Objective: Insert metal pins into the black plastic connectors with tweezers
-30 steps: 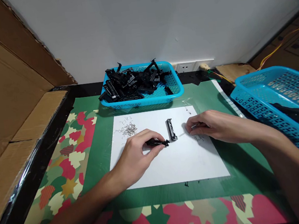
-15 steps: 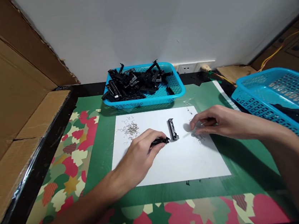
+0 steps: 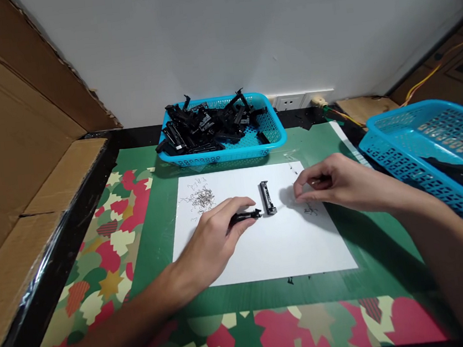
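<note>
While the left hand (image 3: 219, 230) clamped a slim black plastic part (image 3: 246, 216) mid-frame, the right hand (image 3: 334, 185) hung right of centre by a sparse wire pile (image 3: 310, 209), thumb and fingertips curled close, though whether around anything I could not tell. Picking out a tiny piece seemed the step in hand, calling next for a light pinch; on smooth white paper (image 3: 282, 251), a narrow, grooved black bar (image 3: 266, 197) lay between the hands, with crooked wires (image 3: 203, 198) tangled left of centre.

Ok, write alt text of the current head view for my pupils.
The left hand holds a slim black part over white paper, beside a second part; the right hand is near small wiry bits. Behind the paper stands a blue basket of black pieces.
</note>
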The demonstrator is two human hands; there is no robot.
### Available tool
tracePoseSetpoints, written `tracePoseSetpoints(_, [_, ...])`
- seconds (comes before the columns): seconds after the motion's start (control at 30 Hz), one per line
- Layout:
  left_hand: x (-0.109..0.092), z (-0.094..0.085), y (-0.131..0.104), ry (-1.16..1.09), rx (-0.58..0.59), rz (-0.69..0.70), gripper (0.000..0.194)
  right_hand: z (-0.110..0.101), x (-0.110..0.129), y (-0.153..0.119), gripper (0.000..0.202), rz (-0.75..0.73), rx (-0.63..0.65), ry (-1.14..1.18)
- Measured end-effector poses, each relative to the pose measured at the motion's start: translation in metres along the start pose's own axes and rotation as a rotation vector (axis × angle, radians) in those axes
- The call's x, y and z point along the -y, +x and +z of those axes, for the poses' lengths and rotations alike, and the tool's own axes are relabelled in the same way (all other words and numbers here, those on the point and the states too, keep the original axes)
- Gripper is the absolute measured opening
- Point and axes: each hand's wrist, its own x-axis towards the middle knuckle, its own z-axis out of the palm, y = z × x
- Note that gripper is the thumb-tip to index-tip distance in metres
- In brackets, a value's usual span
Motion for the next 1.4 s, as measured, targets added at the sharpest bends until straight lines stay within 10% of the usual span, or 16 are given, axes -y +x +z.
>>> tracePoseSetpoints(0.17, [0.002, 0.003, -0.002, -0.116, -0.128, 0.072, 0.027, 0.025, 0.020, 0.003, 0.036, 0.081, -0.216, 0.384])
tracePoseSetpoints(0.5, [0.010, -0.004, -0.002, -0.046, -0.200, -0.023, 0.041, 0.066, 0.061, 0.004, 0.034, 0.148, -0.240, 0.908])
tracePoseSetpoints(0.73, [0.003, -0.004, -0.001, 0.029, -0.204, 0.181, 0.028, 0.077, 0.068, 0.000, 0.030, 0.067, -0.244, 0.831])
tracePoseSetpoints(1.1, [-0.006, 0.009, -0.005, -0.691, -0.145, -0.088, 0.048, 0.088, 0.080, -0.011, 0.019, -0.097, -0.465, 0.527])
tracePoseSetpoints(1.4, [-0.012, 0.010, -0.006, -0.759, -0.167, -0.086, 0.058, 0.099, 0.077, -0.016, 0.008, -0.326, -0.621, 0.179])
